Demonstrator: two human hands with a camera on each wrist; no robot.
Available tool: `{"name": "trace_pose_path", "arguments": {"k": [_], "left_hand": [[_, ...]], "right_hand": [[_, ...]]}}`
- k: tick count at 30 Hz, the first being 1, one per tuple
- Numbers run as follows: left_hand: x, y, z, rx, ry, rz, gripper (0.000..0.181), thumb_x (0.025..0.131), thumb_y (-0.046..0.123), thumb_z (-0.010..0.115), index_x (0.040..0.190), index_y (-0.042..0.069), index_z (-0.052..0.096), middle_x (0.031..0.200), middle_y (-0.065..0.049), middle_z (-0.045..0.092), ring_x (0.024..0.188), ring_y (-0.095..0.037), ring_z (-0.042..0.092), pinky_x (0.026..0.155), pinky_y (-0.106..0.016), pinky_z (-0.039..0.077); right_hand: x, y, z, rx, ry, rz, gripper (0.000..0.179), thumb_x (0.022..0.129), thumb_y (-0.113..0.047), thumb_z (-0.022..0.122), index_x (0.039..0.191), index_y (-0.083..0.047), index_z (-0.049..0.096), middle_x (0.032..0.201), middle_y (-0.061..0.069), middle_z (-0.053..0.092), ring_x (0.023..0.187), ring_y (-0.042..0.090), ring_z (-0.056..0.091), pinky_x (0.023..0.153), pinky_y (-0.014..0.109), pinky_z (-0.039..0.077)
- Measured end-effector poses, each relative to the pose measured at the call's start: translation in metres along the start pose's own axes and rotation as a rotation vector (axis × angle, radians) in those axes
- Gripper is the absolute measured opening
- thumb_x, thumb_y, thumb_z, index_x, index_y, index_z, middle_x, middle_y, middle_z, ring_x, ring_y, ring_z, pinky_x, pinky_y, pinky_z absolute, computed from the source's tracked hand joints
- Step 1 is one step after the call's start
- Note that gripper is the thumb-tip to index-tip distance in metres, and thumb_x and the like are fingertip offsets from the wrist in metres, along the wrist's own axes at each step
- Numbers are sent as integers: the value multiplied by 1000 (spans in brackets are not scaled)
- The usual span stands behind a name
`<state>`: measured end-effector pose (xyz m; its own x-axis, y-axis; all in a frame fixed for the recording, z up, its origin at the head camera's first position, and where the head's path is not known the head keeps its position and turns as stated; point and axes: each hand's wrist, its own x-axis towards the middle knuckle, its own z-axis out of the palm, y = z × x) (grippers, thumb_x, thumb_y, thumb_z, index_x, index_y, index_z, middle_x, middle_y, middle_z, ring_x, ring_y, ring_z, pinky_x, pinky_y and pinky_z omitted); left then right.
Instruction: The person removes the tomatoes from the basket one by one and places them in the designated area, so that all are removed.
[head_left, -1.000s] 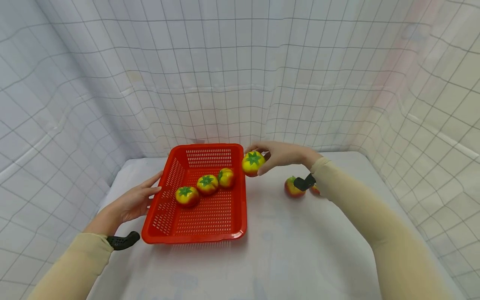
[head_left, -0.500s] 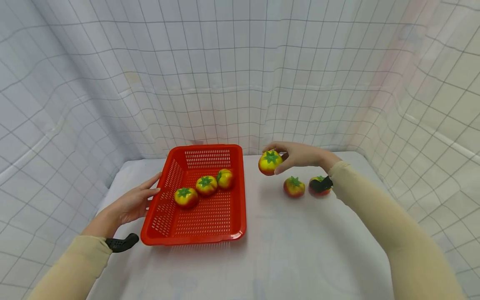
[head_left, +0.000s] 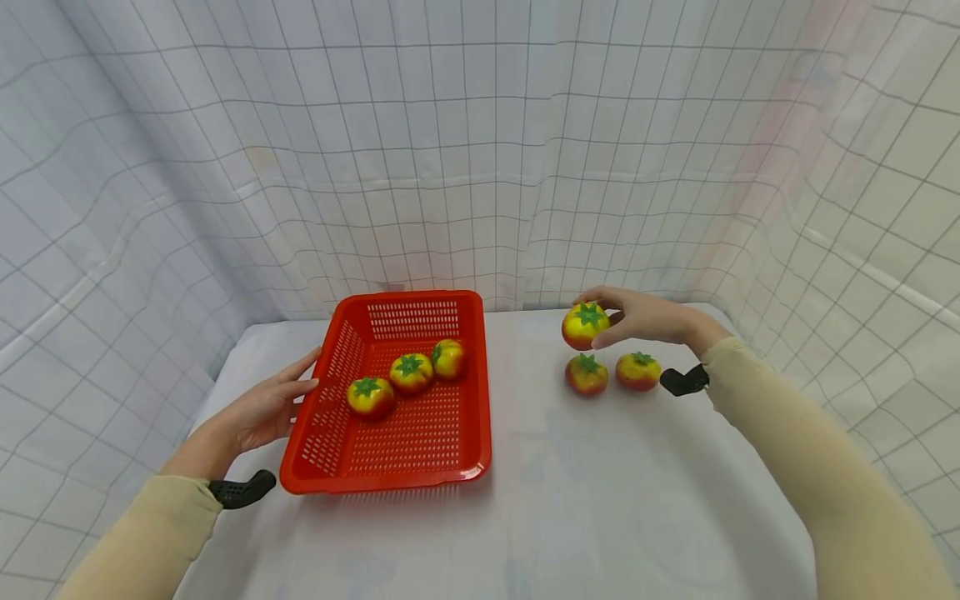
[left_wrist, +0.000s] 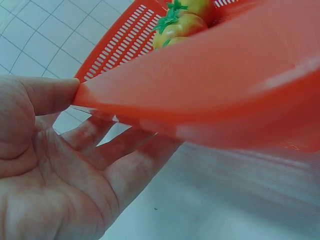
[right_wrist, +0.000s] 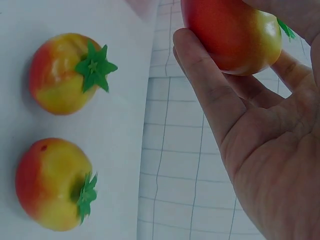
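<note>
My right hand [head_left: 637, 317] holds a toy tomato [head_left: 585, 326], yellow and red with a green star-shaped leaf, raised above the table's right side. The right wrist view shows its fingers and thumb around this tomato [right_wrist: 235, 37]. Just below and in front of it, two similar tomatoes [head_left: 587, 375] [head_left: 638, 372] sit on the table. My left hand [head_left: 266, 408] grips the left rim of a red plastic basket [head_left: 405, 479]. From the left wrist, the thumb [left_wrist: 55, 95] lies at the rim and the fingers pass beneath it. Three tomatoes [head_left: 411, 372] lie in a slanting row inside the basket.
The white table [head_left: 570, 500] carries the basket left of its middle. A white curtain [head_left: 495, 167] with a grid pattern stands behind the table and along both sides. A black wrist strap piece [head_left: 684, 381] juts out by the right sleeve.
My right hand has moved right with the tomato, from beside the basket's right rim to above the two table tomatoes. The left hand keeps its place on the basket.
</note>
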<state>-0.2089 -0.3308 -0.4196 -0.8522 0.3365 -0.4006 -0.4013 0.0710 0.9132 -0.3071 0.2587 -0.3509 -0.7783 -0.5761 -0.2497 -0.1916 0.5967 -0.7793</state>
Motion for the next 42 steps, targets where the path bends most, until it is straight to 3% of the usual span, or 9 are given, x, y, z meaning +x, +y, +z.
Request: {"name": "trace_pose_path", "arguments": {"k": [8, 15, 23, 30, 42], "left_hand": [[1, -1, -1, 0, -12, 5, 71, 112, 32, 42, 163, 37, -8, 168, -23, 8, 121, -29, 58, 96, -53, 54], [0, -2, -1, 1, -17, 4, 72, 112, 33, 42, 163, 38, -8, 167, -23, 9, 120, -28, 58, 96, -50, 54], [2, -2, -2, -5, -9, -5, 70, 112, 31, 41, 163, 40, -7, 167, -22, 10, 121, -28, 57, 96, -51, 54], [1, -2, -2, 4, -15, 3, 71, 112, 32, 41, 163, 38, -8, 167, -23, 10, 119, -28, 58, 96, -50, 54], [2, -2, -1, 5, -17, 8, 71, 112, 33, 41, 163, 38, -8, 167, -23, 9, 120, -28, 58, 96, -50, 54]], "right_hand": [[-27, 30, -11, -37, 90, 74, 69, 88, -43, 80, 147, -37, 45, 151, 5, 43, 140, 37, 39, 112, 61, 35], [-49, 52, -23, -53, 156, 81, 74, 89, -41, 79, 153, -31, 43, 157, 7, 40, 149, 37, 25, 111, 66, 32], [-67, 74, -30, 15, 159, 86, 77, 92, -33, 77, 155, -17, 36, 154, 16, 39, 143, 40, 32, 109, 63, 38], [-80, 91, -33, 42, 173, 128, 79, 92, -34, 76, 156, -17, 33, 158, 23, 27, 142, 44, 32, 110, 64, 36], [-91, 116, -34, 107, 191, 176, 76, 95, -31, 73, 156, -13, 31, 159, 30, 19, 138, 44, 36, 112, 62, 35]]}}
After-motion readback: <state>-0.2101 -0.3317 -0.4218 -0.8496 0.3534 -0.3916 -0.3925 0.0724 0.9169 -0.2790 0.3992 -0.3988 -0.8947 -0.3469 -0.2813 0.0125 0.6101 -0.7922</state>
